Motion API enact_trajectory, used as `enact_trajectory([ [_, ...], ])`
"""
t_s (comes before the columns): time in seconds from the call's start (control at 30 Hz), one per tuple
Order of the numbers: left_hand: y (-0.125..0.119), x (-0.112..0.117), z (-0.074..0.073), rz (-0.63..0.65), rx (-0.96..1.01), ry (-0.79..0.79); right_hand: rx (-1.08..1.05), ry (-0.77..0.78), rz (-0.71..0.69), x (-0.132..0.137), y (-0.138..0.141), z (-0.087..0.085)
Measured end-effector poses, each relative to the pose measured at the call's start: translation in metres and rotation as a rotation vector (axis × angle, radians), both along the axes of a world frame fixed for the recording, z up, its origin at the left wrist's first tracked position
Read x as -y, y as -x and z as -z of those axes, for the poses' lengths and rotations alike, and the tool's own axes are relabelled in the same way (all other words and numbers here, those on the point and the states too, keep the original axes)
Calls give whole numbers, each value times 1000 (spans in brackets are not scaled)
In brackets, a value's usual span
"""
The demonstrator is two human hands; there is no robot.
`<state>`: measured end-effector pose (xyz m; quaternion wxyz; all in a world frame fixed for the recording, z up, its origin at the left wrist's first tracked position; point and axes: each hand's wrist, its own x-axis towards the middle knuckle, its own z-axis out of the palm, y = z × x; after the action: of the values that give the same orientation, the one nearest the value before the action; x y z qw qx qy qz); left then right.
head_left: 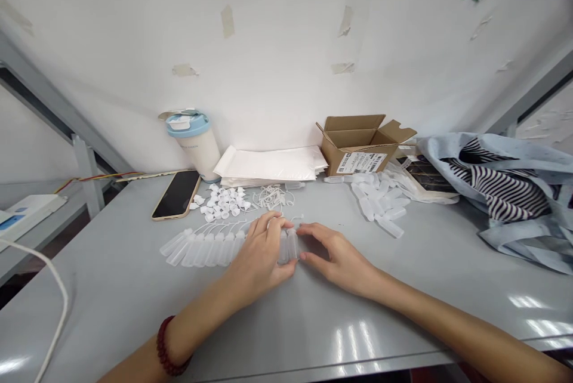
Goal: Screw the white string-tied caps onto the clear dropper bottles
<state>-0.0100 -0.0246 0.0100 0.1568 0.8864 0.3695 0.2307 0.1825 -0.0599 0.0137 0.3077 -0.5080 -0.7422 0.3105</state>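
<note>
A row of several small clear plastic bottles (201, 247) lies side by side on the grey table (134, 299). My left hand (259, 255) rests on the right end of that row, fingers curled over the last bottles (289, 244) with the thumb below them. My right hand (333, 255) lies next to it, fingertips touching the same end bottles from the right. Behind the row are a heap of small white caps (221, 203) and thin white strings (273, 197). More loose clear bottles (380, 204) lie to the right.
A phone (176, 194) and a blue-lidded cup (194, 144) stand at the back left, a stack of white bags (273, 165) and an open cardboard box (362, 141) behind. A striped fabric bag (505, 192) fills the right. A white cable (54, 299) crosses the left edge.
</note>
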Motion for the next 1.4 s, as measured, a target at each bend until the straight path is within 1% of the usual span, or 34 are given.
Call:
enact_trajectory([
  [0.2, 0, 0, 0, 2, -35, -4, 10, -27, -5, -1, 0, 2],
  [0.43, 0, 1, -4, 28, -64, -32, 11, -66, -69, 2, 2, 5],
  [0.63, 0, -1, -3, 45, -73, -45, 11, -89, -109, 2, 1, 7],
  [0.93, 2, -1, -12, 55, -136, -17, 25, -90, -119, 1, 2, 3],
  [1.23, 2, -1, -14, 62, -140, -29, 22, -99, -132, 2, 2, 3],
  [1.4, 2, -1, -16, 69, -137, -9, 18, -97, -129, 2, 2, 2],
])
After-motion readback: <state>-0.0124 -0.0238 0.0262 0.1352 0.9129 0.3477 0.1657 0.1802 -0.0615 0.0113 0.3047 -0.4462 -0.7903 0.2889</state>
